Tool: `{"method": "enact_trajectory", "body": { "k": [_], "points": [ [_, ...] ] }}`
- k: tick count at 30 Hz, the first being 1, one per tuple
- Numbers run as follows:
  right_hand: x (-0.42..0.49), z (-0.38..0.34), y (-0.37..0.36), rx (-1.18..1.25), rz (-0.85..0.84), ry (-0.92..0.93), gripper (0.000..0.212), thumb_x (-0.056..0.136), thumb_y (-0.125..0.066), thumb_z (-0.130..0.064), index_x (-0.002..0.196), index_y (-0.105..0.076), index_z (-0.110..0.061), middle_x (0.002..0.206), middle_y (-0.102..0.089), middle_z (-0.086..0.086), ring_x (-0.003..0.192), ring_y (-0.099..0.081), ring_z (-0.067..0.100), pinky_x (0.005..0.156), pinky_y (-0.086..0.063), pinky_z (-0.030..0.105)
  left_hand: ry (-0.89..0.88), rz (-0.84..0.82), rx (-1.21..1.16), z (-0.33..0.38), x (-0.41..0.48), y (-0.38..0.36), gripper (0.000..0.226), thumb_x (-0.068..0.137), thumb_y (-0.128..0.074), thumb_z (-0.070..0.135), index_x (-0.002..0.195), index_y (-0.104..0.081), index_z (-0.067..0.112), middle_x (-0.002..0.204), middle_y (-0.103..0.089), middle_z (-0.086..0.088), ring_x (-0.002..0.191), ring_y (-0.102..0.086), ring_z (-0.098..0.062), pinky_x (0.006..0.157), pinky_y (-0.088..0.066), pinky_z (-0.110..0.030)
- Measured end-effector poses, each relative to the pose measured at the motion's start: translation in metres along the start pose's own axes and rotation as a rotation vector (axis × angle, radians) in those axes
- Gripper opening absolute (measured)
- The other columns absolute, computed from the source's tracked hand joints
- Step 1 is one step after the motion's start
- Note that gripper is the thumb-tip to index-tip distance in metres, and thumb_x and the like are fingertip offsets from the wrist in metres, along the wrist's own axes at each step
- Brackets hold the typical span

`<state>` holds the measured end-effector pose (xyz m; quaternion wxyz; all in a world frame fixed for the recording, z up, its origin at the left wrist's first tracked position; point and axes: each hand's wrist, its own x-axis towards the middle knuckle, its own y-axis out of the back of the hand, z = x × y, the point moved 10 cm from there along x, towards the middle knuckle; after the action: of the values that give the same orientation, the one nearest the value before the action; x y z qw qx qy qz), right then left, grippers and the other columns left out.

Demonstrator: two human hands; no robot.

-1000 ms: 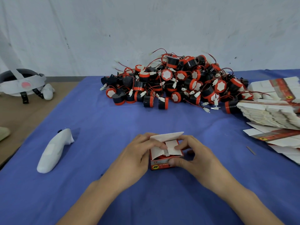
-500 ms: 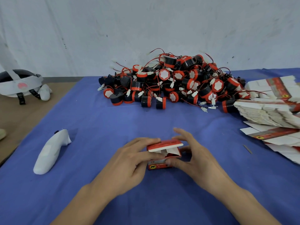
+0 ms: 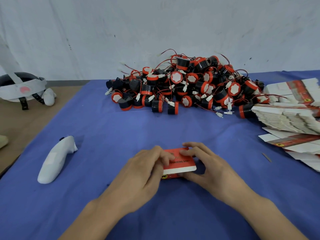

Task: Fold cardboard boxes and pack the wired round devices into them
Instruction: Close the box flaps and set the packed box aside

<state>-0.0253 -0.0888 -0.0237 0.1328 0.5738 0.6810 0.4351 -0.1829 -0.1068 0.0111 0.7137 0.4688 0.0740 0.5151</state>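
Both your hands were on a small red cardboard box (image 3: 180,166) sitting on the blue-covered counter (image 3: 155,129), near edge, approx ctr of view. Your left hand (image 3: 143,170) wrapped the box's left side w/ fingers (image 3: 164,157) bent over the top flap, tips pressing down on the red panel; its thumb was hidden, so can't tell where it sat. Your right hand (image 3: 211,168) gripped from the right: fingers curled onto the far part of the flap, thumb along the near front face just under the flap's white edge. The flap lay nearly flat on the box, white strip facing you; whether it was fully tucked in, can't tell. Box contents weren't visible. Well beyond the box, at the far side of the counter, sat a big pile of wired round devices (image 3: 187,87): black bodies w/ red rims, white caps, thin red wires & white plugs, all tangled. Right of the pile, at its edge, was a stack of flat box blanks (image 3: 285,116), w/ loose blanks (image 3: 294,142) spread on the near side of it. Left of your hands, well apart, a white controller (image 3: 55,160) lay on the cloth. Far left, off the cloth on a brown surface, sat a headset (image 3: 20,87) w/ straps.
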Motion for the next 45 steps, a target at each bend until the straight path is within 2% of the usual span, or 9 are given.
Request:
{"method": "enact_trajectory", "body": {
  "k": [3, 8, 15, 19, 23, 26, 29, 38, 45],
  "points": [
    [0.000, -0.007, -0.001, -0.011, 0.003, 0.040, 0.039, 0.084, -0.066, -0.056, 0.119, -0.058, -0.043, 0.139, -0.040, -0.040, 0.116, -0.055, -0.007, 0.092, -0.051, 0.025, 0.048, 0.011, 0.104, 0.003, 0.005, -0.009, 0.028, 0.099, -0.026, 0.050, 0.114, -0.048, 0.044, 0.117, -0.059, 0.026, 0.110, -0.049, 0.001, 0.092, -0.036, -0.014],
    [0.002, -0.015, 0.003, 0.004, 0.013, 0.070, 0.043, 0.081, -0.049, -0.071, 0.118, -0.052, -0.049, 0.133, -0.044, -0.041, 0.117, -0.053, -0.003, 0.092, -0.047, 0.019, 0.057, 0.032, 0.271, 0.017, 0.019, -0.022, 0.028, 0.099, -0.022, 0.043, 0.102, -0.048, 0.033, 0.099, -0.055, 0.023, 0.097, -0.033, 0.005, 0.088, -0.026, -0.017],
    [0.001, -0.015, 0.004, -0.076, 0.018, 0.044, 0.055, 0.078, -0.040, -0.076, 0.117, -0.061, -0.043, 0.132, -0.046, -0.038, 0.114, -0.052, -0.004, 0.087, -0.046, 0.020, 0.069, -0.016, 0.387, 0.013, 0.024, -0.025, 0.038, 0.100, -0.018, 0.042, 0.113, -0.051, 0.028, 0.113, -0.065, 0.015, 0.112, -0.046, -0.002, 0.105, -0.025, -0.024],
    [-0.001, -0.016, 0.007, -0.102, 0.023, 0.018, 0.051, 0.078, -0.048, -0.071, 0.119, -0.063, -0.044, 0.133, -0.049, -0.037, 0.115, -0.053, -0.003, 0.089, -0.047, 0.024, 0.063, -0.030, 0.427, 0.015, 0.019, -0.023, 0.047, 0.101, -0.019, 0.041, 0.126, -0.055, 0.023, 0.122, -0.065, 0.011, 0.118, -0.052, -0.003, 0.113, -0.019, -0.027],
    [-0.001, -0.016, 0.006, -0.132, 0.021, 0.004, 0.048, 0.079, -0.054, -0.067, 0.121, -0.064, -0.044, 0.134, -0.049, -0.035, 0.117, -0.054, -0.003, 0.094, -0.046, 0.026, 0.079, -0.019, 0.450, 0.015, 0.015, -0.017, 0.053, 0.100, -0.017, 0.043, 0.130, -0.056, 0.022, 0.123, -0.066, 0.010, 0.121, -0.052, -0.004, 0.114, -0.028, -0.030],
    [-0.001, -0.015, 0.007, -0.130, 0.031, 0.000, 0.057, 0.077, -0.047, -0.072, 0.119, -0.066, -0.040, 0.134, -0.051, -0.032, 0.115, -0.054, -0.003, 0.090, -0.047, 0.025, 0.079, 0.030, 0.475, 0.017, 0.012, -0.010, 0.048, 0.100, -0.027, 0.039, 0.124, -0.064, 0.019, 0.113, -0.071, 0.008, 0.115, -0.058, -0.010, 0.105, -0.043, -0.033],
    [-0.002, -0.015, 0.007, -0.122, 0.040, 0.003, 0.060, 0.077, -0.044, -0.073, 0.119, -0.067, -0.037, 0.134, -0.052, -0.031, 0.112, -0.056, -0.001, 0.086, -0.047, 0.025, 0.055, 0.047, 0.464, 0.014, 0.008, -0.006, 0.044, 0.099, -0.031, 0.036, 0.118, -0.067, 0.020, 0.116, -0.071, 0.009, 0.114, -0.060, -0.014, 0.102, -0.045, -0.034],
    [-0.003, -0.013, 0.004, -0.132, -0.006, -0.009, 0.060, 0.077, -0.040, -0.074, 0.121, -0.064, -0.041, 0.138, -0.047, -0.033, 0.109, -0.058, 0.000, 0.081, -0.038, 0.012, 0.049, -0.004, 0.365, -0.002, 0.000, 0.001, 0.051, 0.096, -0.026, 0.054, 0.130, -0.058, 0.032, 0.139, -0.054, 0.023, 0.126, -0.044, -0.003, 0.107, -0.034, -0.023],
    [-0.004, -0.016, 0.005, -0.137, -0.002, -0.001, 0.060, 0.077, -0.041, -0.072, 0.119, -0.066, -0.038, 0.138, -0.049, -0.029, 0.101, -0.063, 0.007, 0.080, -0.052, 0.027, 0.065, -0.025, 0.375, -0.009, -0.004, 0.004, 0.055, 0.095, -0.022, 0.062, 0.132, -0.054, 0.038, 0.143, -0.047, 0.029, 0.128, -0.036, 0.005, 0.105, -0.027, -0.015]
  ]
}}
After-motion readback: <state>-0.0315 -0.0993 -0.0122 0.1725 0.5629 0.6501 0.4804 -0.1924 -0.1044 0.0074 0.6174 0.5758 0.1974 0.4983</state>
